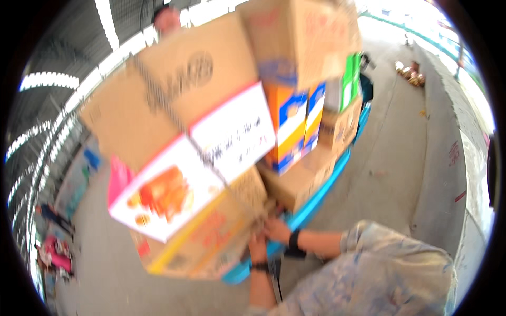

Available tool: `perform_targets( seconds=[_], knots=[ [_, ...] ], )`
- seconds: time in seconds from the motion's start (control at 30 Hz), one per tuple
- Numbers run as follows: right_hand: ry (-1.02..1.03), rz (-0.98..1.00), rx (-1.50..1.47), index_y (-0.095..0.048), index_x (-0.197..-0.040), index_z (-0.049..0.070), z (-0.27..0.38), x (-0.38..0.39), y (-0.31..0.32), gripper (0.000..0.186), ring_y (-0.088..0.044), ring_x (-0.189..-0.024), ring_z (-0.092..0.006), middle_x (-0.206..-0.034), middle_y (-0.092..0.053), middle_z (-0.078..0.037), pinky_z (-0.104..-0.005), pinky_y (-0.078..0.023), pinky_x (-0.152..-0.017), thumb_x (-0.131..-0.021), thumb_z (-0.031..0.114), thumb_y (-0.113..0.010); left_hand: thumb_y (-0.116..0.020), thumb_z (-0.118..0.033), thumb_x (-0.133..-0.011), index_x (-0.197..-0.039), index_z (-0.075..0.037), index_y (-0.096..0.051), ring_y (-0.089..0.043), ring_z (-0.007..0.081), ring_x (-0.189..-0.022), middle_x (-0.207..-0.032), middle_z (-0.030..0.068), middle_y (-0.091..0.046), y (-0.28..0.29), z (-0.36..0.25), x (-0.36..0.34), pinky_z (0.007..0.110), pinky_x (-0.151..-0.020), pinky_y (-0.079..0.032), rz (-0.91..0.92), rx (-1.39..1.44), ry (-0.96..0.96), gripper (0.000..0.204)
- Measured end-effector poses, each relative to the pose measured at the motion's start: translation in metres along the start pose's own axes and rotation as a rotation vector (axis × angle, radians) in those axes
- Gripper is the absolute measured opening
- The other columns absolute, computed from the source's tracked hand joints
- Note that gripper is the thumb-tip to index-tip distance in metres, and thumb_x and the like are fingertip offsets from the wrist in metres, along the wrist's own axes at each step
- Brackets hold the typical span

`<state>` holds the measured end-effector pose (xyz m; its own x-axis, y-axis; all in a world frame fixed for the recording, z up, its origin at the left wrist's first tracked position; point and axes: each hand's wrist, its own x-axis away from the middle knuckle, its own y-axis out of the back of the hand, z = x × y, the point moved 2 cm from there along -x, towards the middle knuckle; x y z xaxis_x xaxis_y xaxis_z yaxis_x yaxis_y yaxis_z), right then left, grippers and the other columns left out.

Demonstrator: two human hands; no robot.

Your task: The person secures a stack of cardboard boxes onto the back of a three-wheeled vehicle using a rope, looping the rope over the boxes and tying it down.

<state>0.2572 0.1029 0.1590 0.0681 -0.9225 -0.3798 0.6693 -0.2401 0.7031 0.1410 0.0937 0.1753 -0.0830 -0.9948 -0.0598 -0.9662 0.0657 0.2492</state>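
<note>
Slanting across cartons (221, 58): rope (185, 132), up-left of left hand (257, 247), right hand (276, 230).

- A dark, banded-looking rope (169, 109) slants down across the load in a nearly straight line, its lower end lost in blur.
- Beneath its upper stretch, a big brown carton (195, 97) with dark print, leaning from where I stand.
- Below that, a white carton (226, 139) with pinkish-red edges and a food picture.
- Lowest, a yellow-striped carton (211, 231), printed red.

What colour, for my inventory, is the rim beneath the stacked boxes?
The rim is bright blue; head view.
</note>
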Motion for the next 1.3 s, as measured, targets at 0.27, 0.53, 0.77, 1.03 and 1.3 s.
perform_targets(
  seconds=[0.27,0.53,0.77,1.03,1.3],
  knots=[
    [-0.248,0.199,0.251,-0.064,-0.075,0.005,-0.003,0.009,0.047,0.036,-0.062,-0.066,-0.0337,-0.069,-0.062,-0.017,-0.044,-0.05,-0.06,-0.082,0.037,-0.049,-0.056,-0.028,-0.084,-0.092,0.002,-0.061,-0.054,0.0179,-0.064,-0.072,0.0098,-0.06,-0.017,0.006,-0.011,0.031,-0.057,-0.041,0.307,-0.207,0.197,0.032],
    [-0.043,0.086,0.329,-0.058,-0.072,0.009,0.002,0.028,0.05,0.031,-0.059,-0.061,-0.0318,-0.065,-0.059,-0.013,-0.0415,-0.047,-0.053,-0.084,0.037,-0.05,-0.06,-0.026,-0.083,-0.088,-0.006,-0.06,-0.041,0.0049,-0.051,-0.066,-0.003,-0.053,-0.017,0.017,0.001,0.021,-0.044,-0.03,0.35,0.164,0.318,0.02],
    [-0.145,0.205,0.265,-0.056,-0.088,0.004,-0.041,0.058,0.03,0.028,-0.061,-0.07,-0.0312,-0.077,-0.061,-0.016,-0.0398,-0.049,-0.057,-0.087,0.031,-0.048,-0.068,-0.019,-0.076,-0.083,-0.005,-0.058,-0.052,0.0074,-0.062,-0.07,-0.0005,-0.057,-0.022,0.012,-0.017,0.022,-0.053,-0.042,0.196,0.024,0.198,0.018],
    [-0.335,0.513,0.198,-0.063,-0.088,0.011,-0.141,0.127,-0.015,0.023,-0.062,-0.072,-0.0292,-0.077,-0.064,-0.013,-0.0437,-0.048,-0.061,-0.085,0.026,-0.045,-0.068,-0.021,-0.072,-0.1,-0.002,-0.051,-0.057,0.0252,-0.083,-0.092,0.0114,-0.059,-0.058,-0.011,-0.017,0.035,-0.074,-0.046,0.018,-0.209,-0.022,0.038],
    [-0.245,0.983,0.025,-0.053,-0.112,0.009,-0.123,0.1,0.053,0.038,-0.059,-0.086,-0.0348,-0.094,-0.061,-0.016,-0.0462,-0.047,-0.072,-0.089,0.036,-0.041,-0.068,-0.017,-0.073,-0.102,0.0,-0.049,-0.062,0.0219,-0.079,-0.088,0.0132,-0.063,-0.074,0.006,-0.011,0.034,-0.072,-0.048,-0.265,-0.545,0.071,0.039]
  ],
)
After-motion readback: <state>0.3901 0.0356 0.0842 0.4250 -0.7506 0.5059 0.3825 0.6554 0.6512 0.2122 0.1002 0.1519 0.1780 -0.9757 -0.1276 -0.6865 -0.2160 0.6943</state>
